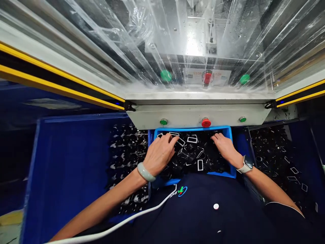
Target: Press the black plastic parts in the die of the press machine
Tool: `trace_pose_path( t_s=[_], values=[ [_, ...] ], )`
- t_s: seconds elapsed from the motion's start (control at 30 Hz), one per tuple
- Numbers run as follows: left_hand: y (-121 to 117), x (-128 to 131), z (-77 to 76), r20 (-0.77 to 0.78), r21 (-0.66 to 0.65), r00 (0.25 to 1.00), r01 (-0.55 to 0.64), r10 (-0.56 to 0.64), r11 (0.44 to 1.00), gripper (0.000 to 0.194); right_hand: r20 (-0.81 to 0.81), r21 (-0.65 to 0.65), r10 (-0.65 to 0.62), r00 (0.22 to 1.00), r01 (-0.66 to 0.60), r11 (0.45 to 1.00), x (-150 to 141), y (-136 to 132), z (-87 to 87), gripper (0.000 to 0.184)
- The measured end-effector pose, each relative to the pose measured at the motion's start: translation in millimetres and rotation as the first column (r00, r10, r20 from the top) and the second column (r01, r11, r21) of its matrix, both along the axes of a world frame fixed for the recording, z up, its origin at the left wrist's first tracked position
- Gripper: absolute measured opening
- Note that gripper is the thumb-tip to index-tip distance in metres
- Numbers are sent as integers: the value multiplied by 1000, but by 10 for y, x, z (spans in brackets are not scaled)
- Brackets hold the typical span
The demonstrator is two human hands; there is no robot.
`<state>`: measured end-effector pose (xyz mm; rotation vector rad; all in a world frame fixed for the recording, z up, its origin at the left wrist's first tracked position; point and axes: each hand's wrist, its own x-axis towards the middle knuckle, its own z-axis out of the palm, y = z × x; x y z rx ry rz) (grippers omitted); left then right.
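A small blue tray sits in front of me under a machine's front panel, full of small black parts with white rectangular rims. My left hand rests palm down on the parts at the tray's left side, fingers curled over them; a pale bangle is on that wrist. My right hand lies on the parts at the tray's right side, fingers bent down into the pile; a watch is on that wrist. What either hand holds is hidden under the fingers.
A large blue bin at my left holds rows of black parts. Another bin of black parts stands at my right. The machine panel carries two green buttons and a red one, below clear plastic sheeting.
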<state>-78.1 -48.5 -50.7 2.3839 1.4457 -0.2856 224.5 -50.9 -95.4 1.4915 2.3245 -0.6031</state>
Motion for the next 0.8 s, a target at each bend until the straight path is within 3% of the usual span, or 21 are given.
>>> trace_pose_path(
  t_s=[0.13, 0.27, 0.33, 0.43, 0.5, 0.57, 0.67, 0.73, 0.8],
  values=[
    [-10, -66, 53, -48, -91, 998, -48, 44, 995, 30, -1, 2, -9, 1000, 9, 1000, -134, 96, -145, 40],
    [23, -217, 101, 164, -209, 939, -265, 301, 941, 19, -37, 4, -50, 998, 51, 999, -50, 147, -114, 30],
    [82, -249, 149, 385, -375, 781, -355, 492, 856, 26, -66, 0, -67, 996, 67, 998, 36, 146, -68, 23],
    [185, -177, 232, 572, -635, 425, -312, 702, 706, 41, -212, 17, -141, 967, 148, 989, 132, 145, 37, 16],
    [242, -68, 266, 572, -733, 267, -260, 776, 629, 41, -422, 22, -233, 876, 267, 963, 141, 155, 158, 15],
    [286, 58, 271, 546, -798, 151, -204, 824, 567, 37, -620, -43, -331, 711, 390, 920, 99, 173, 330, 16],
    [334, 237, 258, 522, -849, 5, -89, 853, 521, 38, -750, -224, -468, 467, 486, 845, -40, 211, 633, 17],
    [357, 336, 257, 532, -846, -38, -25, 846, 532, 39, -782, -305, -514, 353, 502, 809, -156, 248, 803, 16],
    [371, 413, 267, 554, -832, -20, 9, 832, 554, 37, -802, -308, -500, 328, 490, 816, -265, 293, 916, 15]
  ],
)
